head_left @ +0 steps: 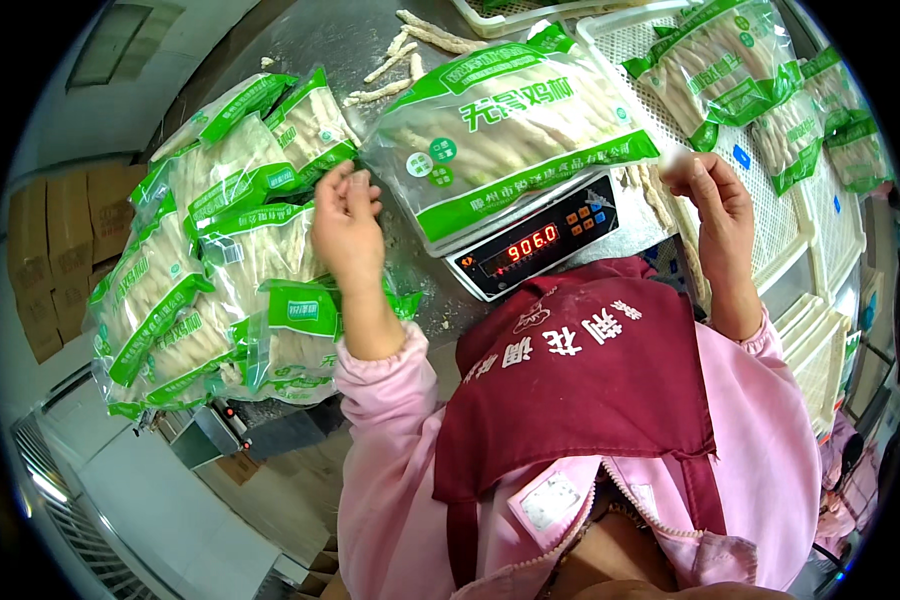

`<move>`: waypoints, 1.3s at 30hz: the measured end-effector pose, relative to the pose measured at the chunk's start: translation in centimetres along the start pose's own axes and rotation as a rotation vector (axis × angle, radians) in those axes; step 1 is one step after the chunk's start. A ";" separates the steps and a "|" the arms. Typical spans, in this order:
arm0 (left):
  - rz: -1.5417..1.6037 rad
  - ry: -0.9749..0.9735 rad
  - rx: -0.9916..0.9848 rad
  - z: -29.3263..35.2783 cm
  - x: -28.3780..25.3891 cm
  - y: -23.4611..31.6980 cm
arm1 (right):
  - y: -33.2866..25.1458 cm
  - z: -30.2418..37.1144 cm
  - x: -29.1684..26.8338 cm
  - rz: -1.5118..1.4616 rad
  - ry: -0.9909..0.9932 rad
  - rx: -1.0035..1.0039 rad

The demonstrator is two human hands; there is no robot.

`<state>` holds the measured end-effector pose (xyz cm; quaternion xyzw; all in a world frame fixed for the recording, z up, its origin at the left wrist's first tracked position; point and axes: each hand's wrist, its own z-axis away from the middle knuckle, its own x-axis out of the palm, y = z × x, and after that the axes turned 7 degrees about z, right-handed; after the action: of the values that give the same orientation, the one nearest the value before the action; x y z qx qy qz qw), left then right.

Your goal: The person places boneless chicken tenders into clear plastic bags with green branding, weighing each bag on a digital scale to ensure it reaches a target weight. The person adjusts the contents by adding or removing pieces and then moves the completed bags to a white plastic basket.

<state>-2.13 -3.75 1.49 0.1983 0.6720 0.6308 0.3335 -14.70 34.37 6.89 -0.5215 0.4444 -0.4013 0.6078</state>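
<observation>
A clear plastic bag with green bands point(515, 130), filled with long pale strips of food, lies on a digital scale point(530, 245) with a lit red display. My left hand point(348, 230) is just left of this bag, its fingers loosely bent and no object visible in them. Beside that hand is a heap of similar filled bags point(235, 165). To the right of the scale, my right hand point(720, 205) has its thumb and fingers pinched together. A whitish blur at the fingertips hides what they hold, if anything.
Loose pale strips point(400, 65) lie on the metal table point(300, 40) behind the scale; more lie at its right. White perforated trays point(650, 50) at the right carry more filled bags point(715, 70). Cardboard boxes point(65, 240) stand at the far left.
</observation>
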 end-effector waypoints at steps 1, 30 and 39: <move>0.044 -0.001 0.002 1.2 0.5 0.0 | 0.0 -0.2 0.2 0.013 -0.036 -0.013; 0.549 0.087 0.248 10.5 4.1 6.8 | -11.8 -13.0 19.4 0.485 -0.300 -0.480; 0.455 0.245 0.336 8.0 -2.8 15.4 | -18.2 -7.6 16.1 -0.357 -0.431 -0.472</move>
<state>3.03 2.04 17.31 0.3186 0.7403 0.5886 0.0629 -17.91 14.52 22.48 -0.7895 0.2884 -0.2682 0.4707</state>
